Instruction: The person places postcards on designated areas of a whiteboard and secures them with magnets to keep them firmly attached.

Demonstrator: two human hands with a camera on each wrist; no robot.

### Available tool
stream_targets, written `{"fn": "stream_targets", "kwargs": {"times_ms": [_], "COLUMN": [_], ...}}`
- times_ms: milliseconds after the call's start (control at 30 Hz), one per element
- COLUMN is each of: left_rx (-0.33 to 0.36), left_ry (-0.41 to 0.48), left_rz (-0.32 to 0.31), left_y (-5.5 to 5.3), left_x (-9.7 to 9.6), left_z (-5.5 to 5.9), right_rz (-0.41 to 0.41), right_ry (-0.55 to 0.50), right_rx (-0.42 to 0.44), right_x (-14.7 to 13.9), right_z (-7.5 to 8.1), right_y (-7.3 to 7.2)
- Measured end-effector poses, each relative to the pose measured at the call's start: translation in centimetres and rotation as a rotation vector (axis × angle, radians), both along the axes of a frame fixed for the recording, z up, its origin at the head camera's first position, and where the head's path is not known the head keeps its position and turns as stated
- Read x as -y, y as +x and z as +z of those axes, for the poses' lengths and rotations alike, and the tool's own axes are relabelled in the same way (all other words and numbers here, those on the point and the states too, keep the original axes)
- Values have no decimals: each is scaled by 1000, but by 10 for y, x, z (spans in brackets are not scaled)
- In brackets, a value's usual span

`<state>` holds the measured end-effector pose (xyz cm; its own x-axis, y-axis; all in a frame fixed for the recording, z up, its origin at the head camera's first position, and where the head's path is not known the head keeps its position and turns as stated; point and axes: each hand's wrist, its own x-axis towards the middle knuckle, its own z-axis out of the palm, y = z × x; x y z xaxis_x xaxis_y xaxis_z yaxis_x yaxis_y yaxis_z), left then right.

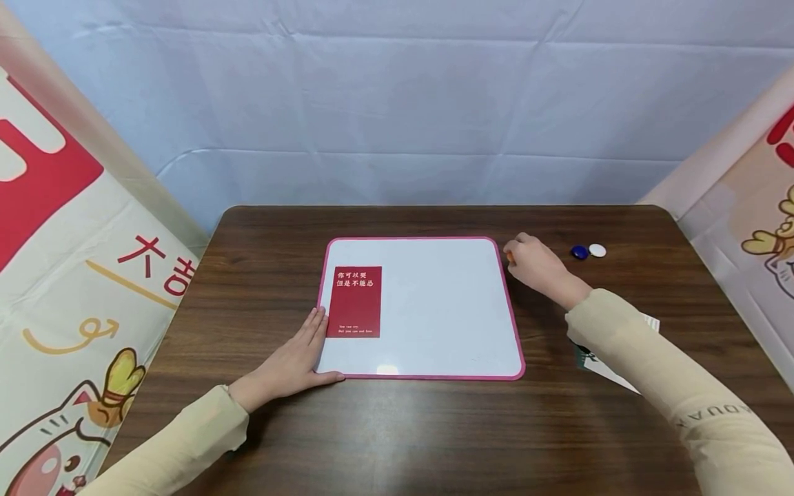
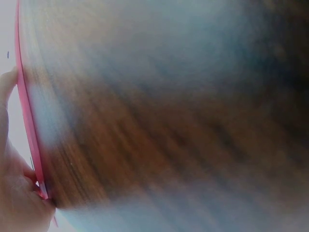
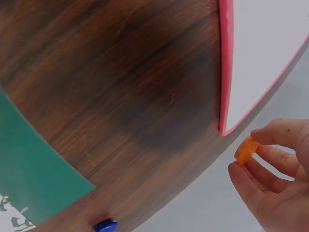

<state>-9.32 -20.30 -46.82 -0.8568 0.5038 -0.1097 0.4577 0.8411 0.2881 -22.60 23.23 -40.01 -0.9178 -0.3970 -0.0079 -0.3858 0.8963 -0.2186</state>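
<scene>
A whiteboard [image 1: 446,310] with a pink frame lies flat on the wooden table. On its left part rests a red card [image 1: 355,306] printed with white lettering. My left hand [image 1: 294,362] lies at the board's lower left corner, fingers along the left edge and thumb on the bottom edge. Just past the board's right edge, my right hand [image 1: 540,269] pinches a small round orange magnet [image 3: 246,149] between thumb and fingertips, as the right wrist view shows. Right of that hand lie a blue magnet [image 1: 579,252] and a white magnet [image 1: 597,251], side by side.
A green and white card [image 1: 611,372] lies on the table [image 1: 397,434], partly hidden under my right sleeve [image 1: 670,372]. Pale blue cloth [image 1: 397,103] hangs behind the table, and printed cloth [image 1: 93,275] stands along the left side.
</scene>
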Motion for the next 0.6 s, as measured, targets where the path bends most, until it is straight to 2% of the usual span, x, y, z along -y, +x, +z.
{"fn": "stream_targets", "kwargs": {"times_ms": [367, 600], "left_rx": [-7, 1], "left_ry": [4, -2], "left_rz": [-4, -4], "left_y": [-1, 0], "left_x": [1, 0], "left_z": [-2, 1], "right_rz": [40, 59], "right_ry": [11, 5], "right_rx": [-52, -34], "right_x": [15, 25], "right_z": [5, 9], "right_y": [-4, -5]}}
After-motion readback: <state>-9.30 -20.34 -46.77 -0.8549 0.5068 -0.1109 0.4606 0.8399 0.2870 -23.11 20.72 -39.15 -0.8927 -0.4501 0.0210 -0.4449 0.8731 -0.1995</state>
